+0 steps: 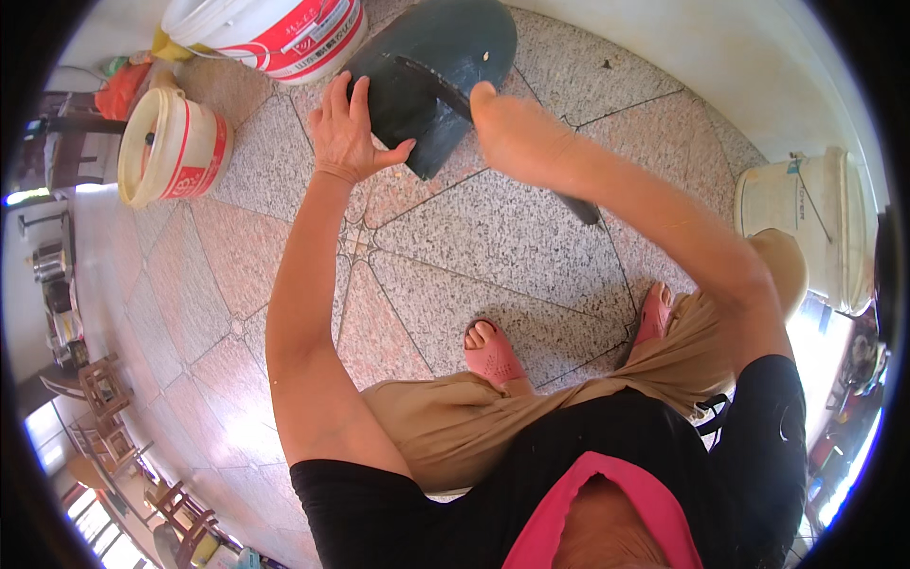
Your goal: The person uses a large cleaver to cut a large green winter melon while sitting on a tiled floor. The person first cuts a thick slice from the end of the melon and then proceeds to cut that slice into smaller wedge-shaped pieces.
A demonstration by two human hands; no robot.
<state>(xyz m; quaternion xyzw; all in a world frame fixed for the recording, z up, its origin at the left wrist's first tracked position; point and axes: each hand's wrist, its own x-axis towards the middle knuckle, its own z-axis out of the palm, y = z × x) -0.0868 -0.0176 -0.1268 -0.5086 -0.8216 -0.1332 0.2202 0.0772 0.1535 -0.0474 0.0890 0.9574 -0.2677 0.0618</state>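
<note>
Ahead of me on the floor lies a dark grey-green panel (434, 35) with a rounded far end; its material is unclear. My left hand (345, 131), fingers and thumb spread, is at its left edge, and I cannot tell how firmly it presses. My right hand (508, 128) is closed around a long dark tool (434, 78). One narrow part of this tool lies across the panel; its other end shows below my right forearm. Whether it is a knife is not clear. A small pale fragment (485, 55) sits on the panel.
A large red-and-white bucket (284, 35) and a smaller one (192, 149) stand at the left. At the right, a white lidded pail (782, 199) is beside my knee, near the pale wall (682, 50). Wooden chairs (106, 391) line the far left. The floor is stone-tiled (483, 235).
</note>
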